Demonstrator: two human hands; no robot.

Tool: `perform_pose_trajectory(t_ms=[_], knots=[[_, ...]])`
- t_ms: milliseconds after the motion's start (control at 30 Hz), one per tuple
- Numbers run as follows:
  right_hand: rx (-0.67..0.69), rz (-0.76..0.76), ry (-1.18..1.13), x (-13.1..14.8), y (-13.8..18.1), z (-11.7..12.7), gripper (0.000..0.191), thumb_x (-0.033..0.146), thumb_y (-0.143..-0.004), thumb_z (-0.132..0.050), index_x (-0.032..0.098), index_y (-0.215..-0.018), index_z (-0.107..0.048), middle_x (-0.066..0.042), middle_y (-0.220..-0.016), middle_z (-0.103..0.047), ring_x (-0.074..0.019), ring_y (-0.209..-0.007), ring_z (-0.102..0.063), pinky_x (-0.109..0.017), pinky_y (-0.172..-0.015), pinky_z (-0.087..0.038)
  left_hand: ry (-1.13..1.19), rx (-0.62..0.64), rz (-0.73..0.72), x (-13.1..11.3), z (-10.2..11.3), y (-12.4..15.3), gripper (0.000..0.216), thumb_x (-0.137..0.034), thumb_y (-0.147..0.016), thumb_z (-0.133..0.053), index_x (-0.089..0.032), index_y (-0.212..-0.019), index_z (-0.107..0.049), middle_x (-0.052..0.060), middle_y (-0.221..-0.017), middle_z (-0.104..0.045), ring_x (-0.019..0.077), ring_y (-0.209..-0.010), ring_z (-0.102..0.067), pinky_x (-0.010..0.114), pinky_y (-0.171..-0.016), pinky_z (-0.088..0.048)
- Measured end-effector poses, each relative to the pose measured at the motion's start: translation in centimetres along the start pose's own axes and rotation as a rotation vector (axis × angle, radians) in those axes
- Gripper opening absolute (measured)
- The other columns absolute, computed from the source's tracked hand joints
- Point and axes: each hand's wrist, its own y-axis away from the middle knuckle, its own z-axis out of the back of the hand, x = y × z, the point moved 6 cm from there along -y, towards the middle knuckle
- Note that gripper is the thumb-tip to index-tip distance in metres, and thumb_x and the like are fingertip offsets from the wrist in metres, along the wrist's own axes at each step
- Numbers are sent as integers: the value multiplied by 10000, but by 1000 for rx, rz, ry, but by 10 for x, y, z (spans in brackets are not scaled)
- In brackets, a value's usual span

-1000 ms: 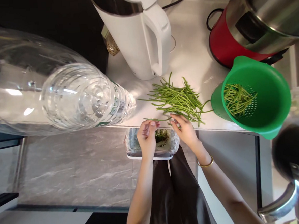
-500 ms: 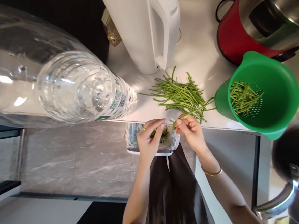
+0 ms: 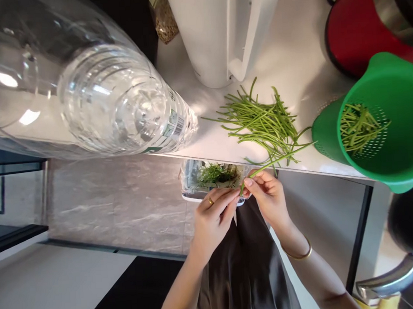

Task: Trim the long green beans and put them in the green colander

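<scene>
Right hand [image 3: 270,197] pinches one long thin green stem [image 3: 280,158]; left hand's [image 3: 212,221] fingertips meet at its lower end, can't tell if gripping. Stem slants over the white countertop's [image 3: 199,145] edge, far end near the green perforated plastic colander [image 3: 396,164]. Risks: tugging snags the loose green stem pile [image 3: 256,121]; slack pinch drops it into the plastic-lined bin [image 3: 191,175].

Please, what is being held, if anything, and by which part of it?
A green stem, near its end closest to the person: the right grip pinches it there. The left grip is at that end; whether it also holds is unclear.
</scene>
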Motion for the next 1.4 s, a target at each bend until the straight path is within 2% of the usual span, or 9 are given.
perform_pose_trajectory(t_ms=[267,467,633,733,967,1100,1233,1300,1400], knots=[[-27,-2,248,-15,7,1,188,354,-762,-656,191,-745,-564,23,-634,-594,-104,-549,-579,-232,-556,-520,-130,52,20,6,-5,12,214,-55,-784,-565,-186,-945,-620,27,-843,-692,138,-774,-637,266,-731,-520],[149,-105,270,-38,12,-6,185,363,-770,-641,192,-793,-576,19,-647,-580,-100,-543,-558,-227,-540,-492,-204,77,107,23,2,22,168,-88,-797,-547,-209,-893,-610,7,-787,-672,132,-742,-628,252,-697,-503],[402,-304,297,-55,27,5,222,388,-770,-638,173,-800,-592,10,-653,-585,-88,-539,-538,-224,-539,-468,-440,-227,267,72,53,22,140,-155,-777,-569,-188,-885,-652,18,-782,-676,120,-658,-625,234,-639,-489],[465,-413,364,-66,39,25,255,408,-775,-629,165,-851,-613,-27,-744,-640,-115,-624,-599,-243,-597,-499,-597,-368,386,97,81,26,154,-194,-762,-559,-176,-870,-667,19,-748,-672,132,-667,-624,254,-699,-475],[378,-282,475,-64,48,48,224,384,-847,-548,205,-971,-600,-51,-886,-687,-170,-862,-643,-306,-826,-492,-618,-292,503,125,70,46,150,-196,-734,-543,-158,-822,-658,26,-694,-654,131,-625,-600,237,-663,-446],[411,-205,590,-49,51,61,202,361,-872,-518,216,-977,-611,-33,-864,-675,-158,-849,-618,-270,-799,-474,-736,-381,642,150,88,67,151,-216,-748,-525,-157,-803,-652,25,-646,-631,146,-612,-586,247,-636,-428],[238,-174,614,-36,51,99,192,367,-868,-532,217,-952,-618,-17,-815,-666,-145,-830,-607,-257,-807,-463,-780,-369,641,161,101,76,149,-215,-752,-530,-153,-817,-649,26,-636,-622,157,-621,-585,264,-646,-430],[160,-168,569,-35,51,107,183,373,-851,-559,221,-934,-620,-15,-806,-676,-144,-821,-613,-268,-819,-466,-734,-317,590,158,91,73,149,-200,-754,-534,-148,-835,-646,32,-662,-632,156,-628,-593,265,-646,-438],[79,-158,381,-44,49,94,194,395,-828,-589,232,-932,-609,-20,-816,-699,-147,-779,-634,-301,-795,-494,-575,-166,492,146,53,67,132,-198,-772,-542,-153,-856,-634,37,-734,-646,142,-634,-599,260,-642,-450]])
